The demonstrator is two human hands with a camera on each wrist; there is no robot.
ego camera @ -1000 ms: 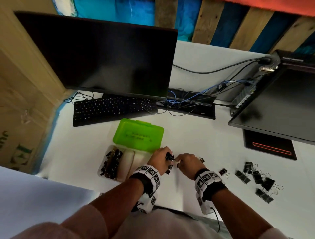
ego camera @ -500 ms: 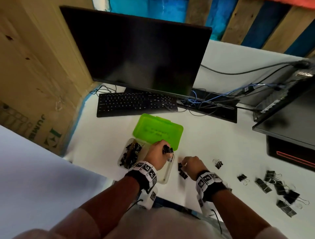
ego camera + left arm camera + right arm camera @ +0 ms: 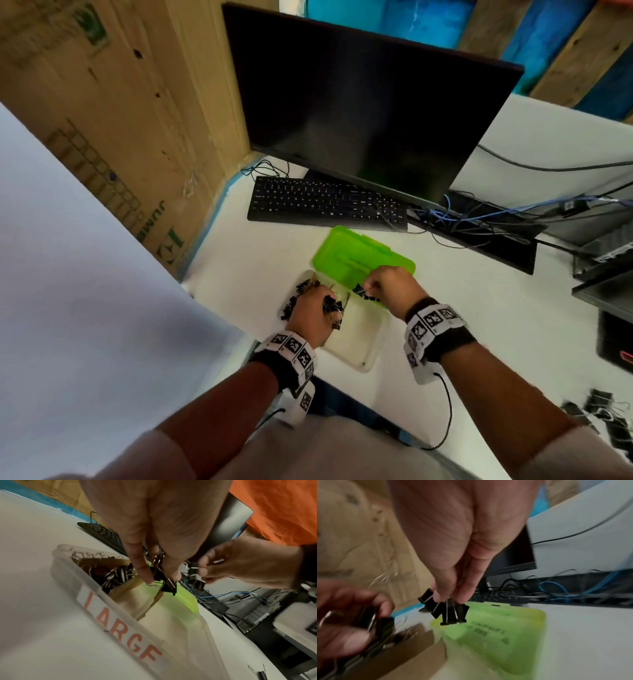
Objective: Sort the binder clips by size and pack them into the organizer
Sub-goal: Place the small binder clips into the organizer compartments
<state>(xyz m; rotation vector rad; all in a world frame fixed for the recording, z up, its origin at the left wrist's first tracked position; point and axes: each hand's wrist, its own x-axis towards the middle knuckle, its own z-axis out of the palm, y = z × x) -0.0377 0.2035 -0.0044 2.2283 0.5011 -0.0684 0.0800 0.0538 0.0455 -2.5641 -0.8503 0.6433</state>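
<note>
Black clips in our hands: our left hand (image 3: 313,308) pinches a small bunch of binder clips (image 3: 164,580) with its fingers (image 3: 144,573) curled tight on them. Our right hand (image 3: 394,286) pinches another bunch (image 3: 448,609) the same way.

Where the clips are: both bunches hang over the organizer (image 3: 356,346), in the middle of the head view. One end part of it, toward the left of the frame, already has a pile of clips (image 3: 113,574). More loose clips (image 3: 603,411) lie on the desk (image 3: 479,308) at the lower right edge.

Box: it is see-through, with its green lid (image 3: 363,257) flipped open behind it. A "LARGE" label (image 3: 120,628) sits on its front wall.

Step now: we think we are putting two handfuls into the box.

Next move: we should check the size of each bunch, hold it over the right part, then let our fingers go loose so the clips drop in.

Not sure: we cannot tell which size these clips are.
</note>
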